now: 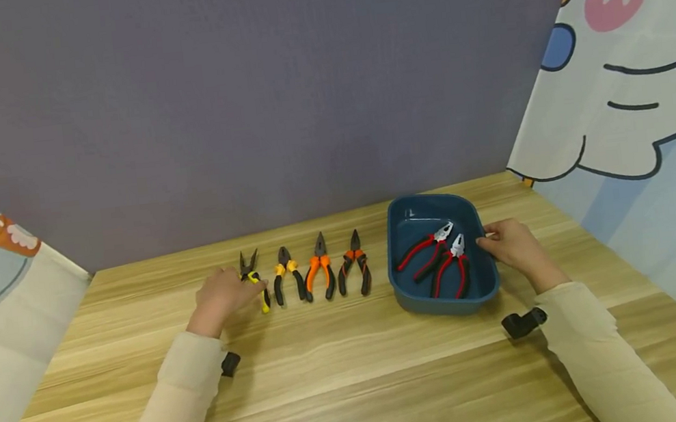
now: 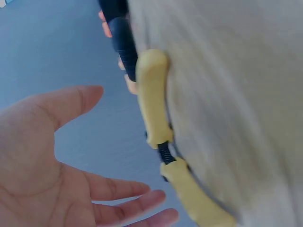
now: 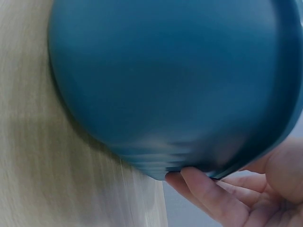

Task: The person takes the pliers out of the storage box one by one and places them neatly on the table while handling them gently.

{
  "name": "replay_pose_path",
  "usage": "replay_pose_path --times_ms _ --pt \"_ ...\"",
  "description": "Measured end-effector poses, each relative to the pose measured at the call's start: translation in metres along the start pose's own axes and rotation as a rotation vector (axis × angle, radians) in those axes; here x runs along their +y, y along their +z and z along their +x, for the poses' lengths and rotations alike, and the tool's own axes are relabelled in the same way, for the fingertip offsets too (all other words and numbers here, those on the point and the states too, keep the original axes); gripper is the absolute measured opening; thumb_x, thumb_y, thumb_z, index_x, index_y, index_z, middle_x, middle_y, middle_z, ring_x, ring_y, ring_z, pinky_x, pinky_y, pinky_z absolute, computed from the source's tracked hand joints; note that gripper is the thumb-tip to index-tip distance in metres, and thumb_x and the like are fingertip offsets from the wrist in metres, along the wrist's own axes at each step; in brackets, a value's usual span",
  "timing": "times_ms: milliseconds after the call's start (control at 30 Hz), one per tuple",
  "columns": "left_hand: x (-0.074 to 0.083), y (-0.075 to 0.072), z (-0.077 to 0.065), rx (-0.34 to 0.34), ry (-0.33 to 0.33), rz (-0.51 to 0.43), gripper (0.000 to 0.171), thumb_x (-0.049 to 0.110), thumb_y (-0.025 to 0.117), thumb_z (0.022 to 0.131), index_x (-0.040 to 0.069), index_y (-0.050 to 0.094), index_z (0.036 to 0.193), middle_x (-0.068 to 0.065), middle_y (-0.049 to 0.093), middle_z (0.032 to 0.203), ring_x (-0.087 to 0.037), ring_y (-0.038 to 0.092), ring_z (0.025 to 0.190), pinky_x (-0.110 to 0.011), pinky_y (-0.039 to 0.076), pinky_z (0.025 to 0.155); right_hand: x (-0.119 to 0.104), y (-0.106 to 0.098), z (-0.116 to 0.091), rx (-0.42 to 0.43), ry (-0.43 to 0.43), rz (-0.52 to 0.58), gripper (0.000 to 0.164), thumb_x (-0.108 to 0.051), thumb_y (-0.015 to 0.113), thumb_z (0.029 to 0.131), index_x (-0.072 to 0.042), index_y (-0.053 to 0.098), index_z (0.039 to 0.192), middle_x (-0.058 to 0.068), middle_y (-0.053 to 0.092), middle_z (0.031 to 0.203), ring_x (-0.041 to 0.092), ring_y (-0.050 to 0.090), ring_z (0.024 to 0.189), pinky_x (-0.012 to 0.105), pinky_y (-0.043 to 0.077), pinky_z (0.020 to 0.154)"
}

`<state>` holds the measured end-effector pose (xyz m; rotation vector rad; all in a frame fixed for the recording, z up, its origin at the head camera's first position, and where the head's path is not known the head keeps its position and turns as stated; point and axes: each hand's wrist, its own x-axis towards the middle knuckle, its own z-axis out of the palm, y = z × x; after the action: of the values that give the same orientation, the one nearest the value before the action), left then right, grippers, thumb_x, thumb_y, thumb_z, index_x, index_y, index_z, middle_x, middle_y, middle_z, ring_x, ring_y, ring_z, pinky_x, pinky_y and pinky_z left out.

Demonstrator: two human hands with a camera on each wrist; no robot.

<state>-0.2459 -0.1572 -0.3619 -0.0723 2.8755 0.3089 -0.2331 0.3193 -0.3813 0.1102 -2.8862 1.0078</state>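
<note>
My left hand (image 1: 223, 297) is over the handles of the leftmost long-nose pliers (image 1: 248, 268), which have yellow-and-black grips and lie with their jaws spread. In the left wrist view the thumb and fingers are apart, with a gap between them and the yellow handle (image 2: 154, 97). On the right, my right hand (image 1: 516, 247) holds the side rim of a dark blue plastic bin (image 1: 404, 285), its fingertips (image 3: 201, 182) against the outer wall. Two red-and-black combination pliers (image 1: 429, 249) lie inside the bin.
Three more pliers lie in a row on the wooden table: yellow-and-black pliers (image 1: 286, 271), orange long-nose pliers (image 1: 319, 266) and black-and-orange pliers (image 1: 354, 264). A grey panel (image 1: 241, 111) stands along the back edge. Printed cartoon sheets (image 1: 642, 103) hang at the sides.
</note>
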Motion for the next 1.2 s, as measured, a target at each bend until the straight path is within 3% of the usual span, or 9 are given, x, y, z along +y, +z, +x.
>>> replay_pose_path --times_ms 233,400,500,667,900,1000,1100,1200 --pt "0.006 -0.005 -0.002 0.024 0.01 0.019 0.08 0.059 0.048 0.089 -0.01 0.051 0.128 -0.034 0.03 0.142 -0.052 0.035 0.125 -0.047 0.05 0.068 0.0 0.0 0.001 0.001 0.003 -0.002 0.039 -0.008 0.056 0.089 0.023 0.053 0.113 0.034 0.063 0.098 0.036 0.067 0.082 0.042 0.054 0.07" --pt "0.016 -0.008 -0.005 0.073 0.055 0.042 0.078 0.056 0.049 0.09 -0.01 0.046 0.132 -0.034 0.036 0.14 -0.05 0.046 0.117 -0.035 0.047 0.05 0.001 -0.001 0.0 -0.005 0.018 0.0 0.041 -0.009 0.057 0.089 0.024 0.052 0.114 0.034 0.062 0.1 0.035 0.068 0.081 0.042 0.054 0.069" --pt "0.022 -0.008 -0.007 0.1 0.09 0.058 0.079 0.055 0.05 0.089 -0.011 0.044 0.133 -0.033 0.042 0.135 -0.048 0.051 0.112 -0.032 0.045 0.047 0.001 -0.001 0.0 -0.009 0.022 -0.003 0.042 -0.009 0.057 0.089 0.024 0.051 0.114 0.034 0.063 0.099 0.034 0.068 0.079 0.041 0.054 0.068" --pt "0.032 -0.008 -0.013 0.119 0.117 0.046 0.077 0.054 0.052 0.088 -0.011 0.047 0.13 -0.031 0.051 0.127 -0.042 0.059 0.1 -0.032 0.045 0.048 0.002 -0.001 -0.001 -0.023 0.028 0.002 0.043 -0.01 0.057 0.09 0.024 0.05 0.115 0.034 0.063 0.099 0.034 0.068 0.079 0.04 0.054 0.067" --pt "0.047 -0.007 -0.021 0.137 0.178 0.039 0.074 0.049 0.055 0.089 -0.009 0.044 0.135 -0.031 0.043 0.136 -0.044 0.056 0.106 -0.039 0.051 0.057 0.001 -0.001 -0.002 -0.008 0.016 -0.012 0.042 -0.01 0.057 0.089 0.024 0.051 0.114 0.033 0.063 0.1 0.036 0.068 0.081 0.043 0.054 0.07" --pt "0.054 -0.005 -0.024 0.136 0.192 0.022 0.075 0.049 0.055 0.09 -0.008 0.041 0.137 -0.031 0.039 0.139 -0.046 0.051 0.114 -0.048 0.052 0.074 0.001 -0.001 -0.002 -0.013 0.015 -0.009 0.043 -0.01 0.057 0.09 0.024 0.051 0.115 0.034 0.062 0.1 0.036 0.068 0.081 0.043 0.054 0.069" --pt "0.059 -0.003 -0.027 0.125 0.191 -0.007 0.076 0.049 0.054 0.09 -0.007 0.038 0.139 -0.03 0.036 0.142 -0.047 0.046 0.12 -0.057 0.044 0.088 0.0 -0.001 -0.002 -0.019 0.017 -0.003 0.043 -0.01 0.056 0.09 0.024 0.05 0.115 0.034 0.062 0.101 0.037 0.068 0.081 0.042 0.054 0.069" --pt "0.065 0.0 -0.028 0.124 0.196 -0.013 0.075 0.05 0.055 0.09 -0.004 0.039 0.14 -0.028 0.038 0.141 -0.046 0.046 0.12 -0.058 0.043 0.089 0.0 -0.001 -0.002 -0.02 0.02 -0.005 0.043 -0.009 0.056 0.09 0.024 0.05 0.115 0.034 0.062 0.101 0.036 0.068 0.081 0.042 0.054 0.068"
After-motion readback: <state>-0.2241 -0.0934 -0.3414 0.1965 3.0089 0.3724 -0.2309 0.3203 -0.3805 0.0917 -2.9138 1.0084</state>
